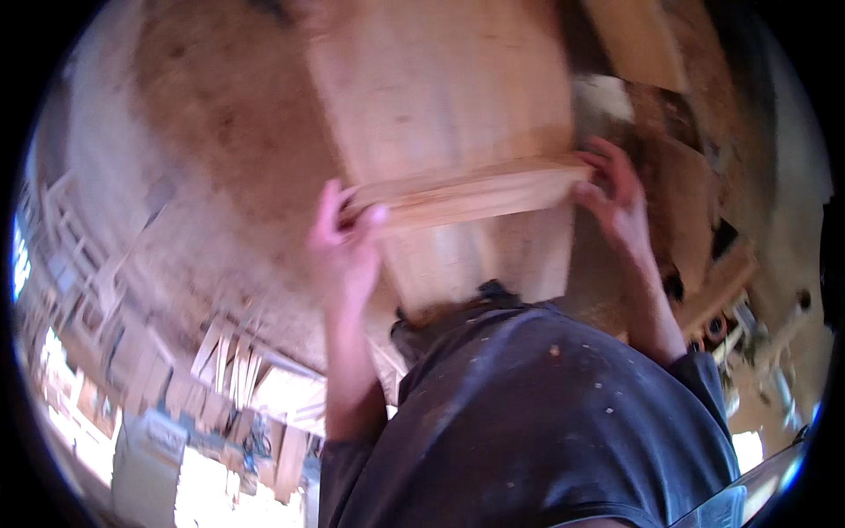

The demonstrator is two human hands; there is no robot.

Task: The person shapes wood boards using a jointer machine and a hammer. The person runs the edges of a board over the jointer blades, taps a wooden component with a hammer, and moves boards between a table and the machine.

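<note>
The bare left hand (349,242) grasps one end of a pale tan, thick, straight-edged wooden piece (480,195), with its thumb on the near side and its fingers curled at the end. The bare right hand (620,198) grasps the opposite end between thumb and fingers. The piece lies crosswise between the two hands, tilted slightly so that the right hand's end sits farther from the body.

Beyond and beneath the hands stretches a broad, light brown, flat wooden board (440,88), passing under the held piece and reaching back toward the body; whether the piece touches it, I cannot tell. On the near side of both hands is the person's dark, speckled shirt (546,414).

To the left of the left hand spreads a brown, dusty floor (229,123), and farther out stand pale, ladder-like wooden frames (79,255). Near the left forearm, lower down, lie thin, pale wooden strips (231,361). Just outward of the right hand is a reddish-brown flat wooden panel (687,207).
</note>
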